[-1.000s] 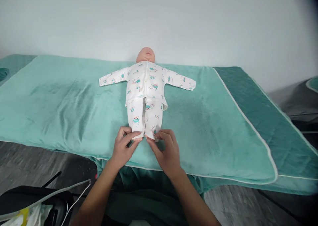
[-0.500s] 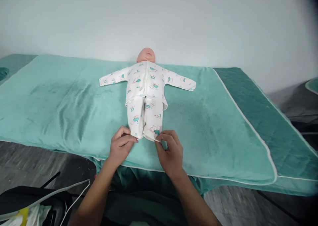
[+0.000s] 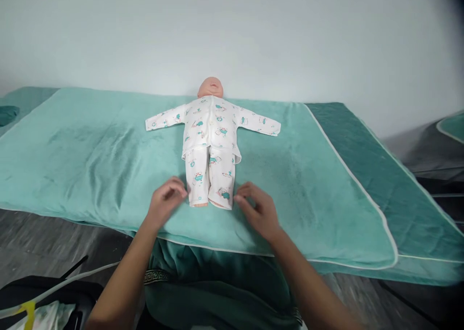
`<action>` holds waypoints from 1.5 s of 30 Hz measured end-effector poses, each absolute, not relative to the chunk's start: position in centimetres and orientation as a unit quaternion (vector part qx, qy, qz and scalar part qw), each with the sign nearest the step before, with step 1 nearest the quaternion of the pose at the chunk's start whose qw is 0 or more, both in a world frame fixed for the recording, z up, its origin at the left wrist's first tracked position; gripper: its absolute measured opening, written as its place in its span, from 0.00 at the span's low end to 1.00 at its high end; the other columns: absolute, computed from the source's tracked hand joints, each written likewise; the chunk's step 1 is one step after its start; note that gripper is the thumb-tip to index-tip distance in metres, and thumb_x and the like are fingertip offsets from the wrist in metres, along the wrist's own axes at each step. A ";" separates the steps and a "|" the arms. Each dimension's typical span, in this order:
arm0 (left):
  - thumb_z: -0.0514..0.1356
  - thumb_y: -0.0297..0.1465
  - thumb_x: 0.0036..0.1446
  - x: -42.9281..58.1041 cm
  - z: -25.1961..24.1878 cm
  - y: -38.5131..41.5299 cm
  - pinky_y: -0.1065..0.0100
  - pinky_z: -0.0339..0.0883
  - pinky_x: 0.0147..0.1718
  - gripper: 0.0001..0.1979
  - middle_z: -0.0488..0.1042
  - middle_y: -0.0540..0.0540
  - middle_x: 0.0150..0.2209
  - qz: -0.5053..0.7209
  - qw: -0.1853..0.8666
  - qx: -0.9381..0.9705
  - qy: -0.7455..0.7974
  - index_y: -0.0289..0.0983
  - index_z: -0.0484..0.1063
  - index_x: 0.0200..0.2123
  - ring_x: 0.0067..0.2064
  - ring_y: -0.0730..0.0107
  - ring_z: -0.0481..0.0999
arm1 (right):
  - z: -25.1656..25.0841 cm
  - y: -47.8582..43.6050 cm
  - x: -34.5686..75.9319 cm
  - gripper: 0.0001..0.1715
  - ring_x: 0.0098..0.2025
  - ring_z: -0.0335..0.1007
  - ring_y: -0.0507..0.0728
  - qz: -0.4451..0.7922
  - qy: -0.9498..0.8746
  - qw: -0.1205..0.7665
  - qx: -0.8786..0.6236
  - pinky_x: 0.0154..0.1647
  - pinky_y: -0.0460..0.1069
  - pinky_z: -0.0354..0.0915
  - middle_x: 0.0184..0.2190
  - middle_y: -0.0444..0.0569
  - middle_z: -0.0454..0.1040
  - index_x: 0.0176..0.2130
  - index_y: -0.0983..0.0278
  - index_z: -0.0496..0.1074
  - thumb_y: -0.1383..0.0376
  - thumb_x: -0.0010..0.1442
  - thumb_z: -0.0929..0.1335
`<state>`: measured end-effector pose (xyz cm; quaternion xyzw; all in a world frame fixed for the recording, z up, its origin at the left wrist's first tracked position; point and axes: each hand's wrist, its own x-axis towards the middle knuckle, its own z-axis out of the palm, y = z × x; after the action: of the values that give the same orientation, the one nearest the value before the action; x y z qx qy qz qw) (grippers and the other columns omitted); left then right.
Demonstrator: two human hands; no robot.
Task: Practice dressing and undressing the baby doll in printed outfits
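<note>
A baby doll [image 3: 211, 87] lies on its back on a teal blanket [image 3: 90, 151], dressed in a white printed shirt [image 3: 212, 124] with sleeves spread and matching trousers [image 3: 210, 178]. My left hand [image 3: 166, 202] hovers just left of the trouser cuffs, fingers loosely curled and holding nothing. My right hand [image 3: 258, 210] sits just right of the cuffs, fingers slightly bent and apart, also holding nothing. Neither hand touches the clothing.
A darker teal cover [image 3: 391, 185] with white piping lies under the blanket on the right. A white wall rises behind. At the lower left are a black object [image 3: 54, 296], white cables and a plastic bag [image 3: 43, 315]. Grey floor shows below the bed edge.
Both hands let go of the trouser cuffs and drew apart, left hand to the left, right hand to the right. The trousers now lie flat on the doll's legs.
</note>
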<state>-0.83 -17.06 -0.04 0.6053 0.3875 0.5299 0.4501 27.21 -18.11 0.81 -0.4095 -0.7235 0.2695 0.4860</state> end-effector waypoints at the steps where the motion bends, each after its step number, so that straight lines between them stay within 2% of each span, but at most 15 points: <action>1: 0.66 0.28 0.60 -0.6 0.0 -15.8 0.68 0.69 0.43 0.02 0.73 0.48 0.36 0.585 0.445 0.543 0.407 0.40 0.77 0.34 0.40 0.70 0.74 | 1.0 -16.7 27.4 0.11 0.34 0.69 0.53 0.278 -0.682 0.514 -0.439 0.37 0.50 0.66 0.31 0.44 0.72 0.33 0.59 0.69 0.61 0.70 0.67; 2: 0.66 0.30 0.60 -0.3 0.0 -14.4 0.67 0.70 0.46 0.01 0.74 0.47 0.39 0.630 0.434 0.486 0.422 0.41 0.78 0.36 0.43 0.69 0.75 | 1.2 -15.0 27.3 0.11 0.36 0.69 0.54 0.280 -0.630 0.547 -0.475 0.40 0.51 0.67 0.33 0.44 0.72 0.34 0.59 0.70 0.58 0.70 0.67; 4: 0.66 0.33 0.59 0.8 0.2 -11.4 0.63 0.70 0.53 0.09 0.76 0.45 0.50 0.645 0.432 0.442 0.449 0.43 0.79 0.44 0.54 0.64 0.74 | 1.3 -11.0 26.8 0.13 0.49 0.72 0.57 0.290 -0.530 0.598 -0.526 0.52 0.54 0.68 0.45 0.48 0.75 0.44 0.58 0.71 0.52 0.67 0.68; 6: 0.65 0.38 0.60 2.0 0.6 -8.5 0.60 0.68 0.57 0.15 0.76 0.44 0.56 0.625 0.445 0.440 0.468 0.43 0.77 0.50 0.58 0.61 0.74 | 1.2 -6.9 25.8 0.25 0.64 0.65 0.61 0.325 -0.471 0.618 -0.539 0.63 0.58 0.64 0.59 0.53 0.69 0.53 0.57 0.67 0.48 0.63 0.69; 8: 0.63 0.40 0.62 3.0 1.0 -6.4 0.58 0.66 0.61 0.18 0.75 0.43 0.59 0.602 0.417 0.461 0.501 0.42 0.76 0.53 0.60 0.59 0.73 | 0.8 -3.7 24.7 0.34 0.70 0.58 0.62 0.363 -0.427 0.608 -0.563 0.70 0.60 0.57 0.66 0.56 0.63 0.59 0.59 0.64 0.45 0.61 0.68; 11: 0.60 0.41 0.64 3.9 1.2 -5.0 0.58 0.64 0.62 0.18 0.77 0.42 0.57 0.593 0.353 0.479 0.542 0.39 0.76 0.52 0.59 0.59 0.74 | 0.1 -2.0 23.7 0.35 0.68 0.61 0.65 0.387 -0.434 0.575 -0.576 0.72 0.62 0.55 0.65 0.57 0.66 0.58 0.62 0.66 0.43 0.62 0.66; 15: 0.58 0.41 0.65 3.9 1.2 -5.6 0.62 0.66 0.55 0.16 0.78 0.44 0.52 0.585 0.338 0.491 0.549 0.39 0.76 0.50 0.53 0.62 0.76 | -0.4 -3.8 24.0 0.32 0.66 0.65 0.65 0.376 -0.493 0.550 -0.559 0.70 0.62 0.57 0.63 0.55 0.71 0.56 0.61 0.71 0.43 0.64 0.64; 17: 0.58 0.41 0.65 3.8 1.2 -6.3 0.65 0.67 0.48 0.13 0.79 0.46 0.44 0.567 0.308 0.491 0.585 0.39 0.75 0.44 0.45 0.65 0.75 | -0.4 -4.7 24.3 0.31 0.66 0.65 0.64 0.379 -0.510 0.539 -0.553 0.71 0.63 0.56 0.64 0.52 0.71 0.58 0.59 0.71 0.46 0.65 0.63; 21: 0.56 0.40 0.66 3.6 1.4 -7.6 0.68 0.61 0.35 0.14 0.68 0.53 0.28 0.530 0.258 0.499 0.636 0.39 0.68 0.30 0.32 0.71 0.66 | -0.6 -5.0 24.2 0.26 0.65 0.66 0.64 0.346 -0.539 0.531 -0.554 0.70 0.64 0.58 0.63 0.53 0.73 0.58 0.60 0.72 0.52 0.67 0.61; 28: 0.55 0.42 0.65 -0.7 0.9 -11.2 0.67 0.62 0.38 0.16 0.72 0.50 0.30 0.492 0.219 0.516 0.666 0.39 0.69 0.29 0.34 0.69 0.70 | -2.7 -3.7 29.5 0.20 0.53 0.75 0.66 0.243 -0.650 0.446 -0.565 0.56 0.64 0.71 0.51 0.59 0.78 0.50 0.62 0.74 0.59 0.60 0.64; 34: 0.56 0.44 0.62 -13.0 -1.3 -21.6 0.62 0.67 0.51 0.16 0.77 0.43 0.44 0.488 0.046 0.428 0.759 0.39 0.74 0.42 0.47 0.61 0.75 | -3.6 -2.5 35.8 0.15 0.45 0.75 0.64 0.097 -0.676 0.393 -0.616 0.50 0.60 0.71 0.43 0.60 0.78 0.42 0.64 0.74 0.63 0.57 0.62; 38: 0.57 0.42 0.53 -23.2 -2.2 -33.6 0.49 0.65 0.59 0.17 0.75 0.35 0.49 0.303 -0.056 0.397 0.865 0.37 0.72 0.41 0.59 0.45 0.71 | -3.5 -1.8 36.2 0.09 0.44 0.72 0.66 0.009 -0.746 0.315 -0.586 0.48 0.60 0.69 0.38 0.60 0.76 0.33 0.62 0.71 0.62 0.59 0.62; 41: 0.63 0.45 0.38 -29.0 -3.1 -43.7 0.41 0.64 0.58 0.21 0.75 0.39 0.44 0.140 0.015 0.314 0.939 0.42 0.70 0.36 0.59 0.34 0.72 | -3.5 -1.7 36.0 0.10 0.40 0.69 0.66 -0.025 -0.767 0.289 -0.572 0.45 0.60 0.67 0.36 0.60 0.74 0.30 0.61 0.68 0.59 0.60 0.64; 43: 0.65 0.46 0.27 -31.4 -4.2 -49.7 0.42 0.67 0.55 0.24 0.74 0.46 0.36 0.084 0.070 0.252 0.961 0.46 0.68 0.32 0.58 0.33 0.74 | -3.5 -1.7 36.0 0.10 0.40 0.68 0.66 -0.034 -0.773 0.285 -0.565 0.44 0.60 0.67 0.36 0.60 0.74 0.30 0.60 0.68 0.59 0.60 0.64; 45: 0.64 0.46 0.24 -32.4 -5.7 -54.3 0.39 0.66 0.52 0.23 0.70 0.49 0.29 0.075 0.079 0.229 0.967 0.49 0.68 0.30 0.54 0.34 0.76 | -3.5 -1.9 36.0 0.09 0.40 0.68 0.66 -0.041 -0.776 0.286 -0.562 0.45 0.60 0.66 0.35 0.60 0.74 0.29 0.60 0.67 0.60 0.60 0.64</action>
<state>-32.41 -54.27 -5.72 0.2287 0.9674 0.0751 0.0791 35.98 -1.87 -3.48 -0.5615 -0.7755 -0.0405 0.2856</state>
